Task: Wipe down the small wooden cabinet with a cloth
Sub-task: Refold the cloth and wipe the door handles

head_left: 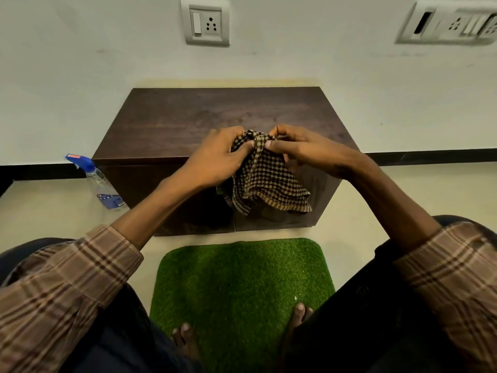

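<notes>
A small dark wooden cabinet (172, 122) stands on the floor against a white wall, straight ahead of me. Above its front edge I hold a brown and black checked cloth (265, 181) in both hands. My left hand (215, 157) grips the cloth's top from the left. My right hand (304, 149) pinches the same bunched top from the right. The rest of the cloth hangs down over the cabinet's front doors, hiding part of them.
A clear spray bottle (100, 184) with a blue head stands on the floor at the cabinet's left side. A green grass-like mat (242, 281) lies in front of the cabinet, with my toes on its near edge. Wall sockets (205, 21) sit above.
</notes>
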